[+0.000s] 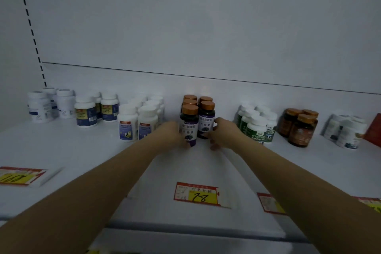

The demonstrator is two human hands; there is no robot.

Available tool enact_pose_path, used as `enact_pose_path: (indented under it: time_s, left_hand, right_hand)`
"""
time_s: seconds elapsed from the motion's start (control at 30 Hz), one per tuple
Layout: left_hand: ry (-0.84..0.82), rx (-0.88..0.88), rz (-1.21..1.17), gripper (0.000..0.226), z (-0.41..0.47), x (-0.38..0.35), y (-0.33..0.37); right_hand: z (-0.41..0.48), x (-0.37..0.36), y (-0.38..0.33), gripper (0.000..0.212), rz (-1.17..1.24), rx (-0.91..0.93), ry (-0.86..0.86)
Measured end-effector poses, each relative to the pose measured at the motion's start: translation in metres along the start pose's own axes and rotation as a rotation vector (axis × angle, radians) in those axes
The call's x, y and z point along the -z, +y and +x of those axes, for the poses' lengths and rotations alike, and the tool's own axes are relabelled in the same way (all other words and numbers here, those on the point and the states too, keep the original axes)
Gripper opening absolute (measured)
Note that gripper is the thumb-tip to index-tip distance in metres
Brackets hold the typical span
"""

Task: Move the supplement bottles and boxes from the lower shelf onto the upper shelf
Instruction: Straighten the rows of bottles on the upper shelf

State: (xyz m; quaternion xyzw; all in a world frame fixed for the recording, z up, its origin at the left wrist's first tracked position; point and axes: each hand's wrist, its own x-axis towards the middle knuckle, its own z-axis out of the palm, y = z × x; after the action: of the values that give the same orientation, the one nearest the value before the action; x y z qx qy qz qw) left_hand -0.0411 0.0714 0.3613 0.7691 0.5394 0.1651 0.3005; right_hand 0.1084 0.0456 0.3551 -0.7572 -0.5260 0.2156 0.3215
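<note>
A flat white shelf (82,150) is sitting under a white wall. The left hand (172,132) is gripping the front dark purple bottle with a copper cap (188,125). The right hand (221,133), half open, is touching the second dark purple bottle (206,119) beside it.

Both forearms are bare from the bottom edge of the view up to the wrists, with no sleeve, watch, bracelet or glove showing on either. The left hand (175,133) and right hand (221,134) are bare too, slender, and slightly blurred, so nails and finer details cannot be made out.
</note>
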Motion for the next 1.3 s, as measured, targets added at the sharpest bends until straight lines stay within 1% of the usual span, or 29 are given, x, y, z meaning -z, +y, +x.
enact_pose_path:
  time_s: [0.03, 0.1, 0.27, 0.53, 0.63, 0.73, 0.8, 0.87, 0.93, 0.97, 1.07, 1.17, 1.3]
  left_hand:
    - [0.034, 0.005, -0.02, 0.054, 0.0, -0.003, 0.001]
    - [0.033, -0.019, -0.065, 0.055, 0.008, -0.007, -0.002]
    - [0.039, -0.072, -0.047, 0.06, 0.011, -0.012, -0.005]
    - [-0.007, -0.091, -0.031, 0.064, 0.023, -0.012, -0.012]
    - [-0.018, -0.108, -0.014, 0.059, 0.023, -0.012, -0.016]
    - [-0.039, -0.109, 0.069, 0.051, 0.019, -0.01, -0.013]
    - [-0.062, -0.086, 0.209, 0.051, 0.01, -0.007, -0.005]
    - [-0.082, -0.055, 0.384, 0.054, -0.002, -0.004, 0.005]
    - [-0.102, -0.073, 0.525, 0.055, -0.015, -0.004, 0.018]
    - [-0.114, -0.095, 0.552, 0.055, -0.021, -0.006, 0.026]
    - [-0.164, -0.18, 0.469, 0.061, -0.032, -0.026, 0.054]
    - [-0.166, -0.242, 0.394, 0.067, -0.027, -0.053, 0.077]
    - [-0.245, -0.194, 0.379, 0.076, -0.009, -0.083, 0.09]
  right_hand:
    - [0.002, -0.001, 0.002, 0.038, 0.011, 0.012, 0.005]
    - [0.005, -0.002, 0.006, 0.036, 0.032, 0.019, 0.013]
    - [0.005, -0.002, 0.009, 0.037, 0.051, 0.012, 0.012]
    - [0.004, -0.004, 0.007, 0.036, 0.005, 0.018, 0.031]
    - [0.0, -0.005, 0.005, 0.036, -0.015, 0.018, 0.049]
    - [-0.005, -0.001, 0.002, 0.04, -0.028, 0.011, 0.046]
    - [-0.011, 0.006, 0.003, 0.047, -0.122, 0.005, 0.015]
    - [-0.022, 0.013, 0.006, 0.049, -0.224, 0.008, -0.039]
    - [-0.038, 0.023, 0.012, 0.049, -0.325, 0.036, -0.094]
    - [-0.048, 0.028, 0.015, 0.05, -0.388, 0.059, -0.108]
    - [-0.074, 0.052, 0.03, 0.043, -0.545, 0.073, -0.145]
    - [-0.087, 0.079, 0.054, 0.041, -0.671, 0.021, -0.177]
    - [-0.081, 0.111, 0.09, 0.041, -0.732, -0.028, -0.176]
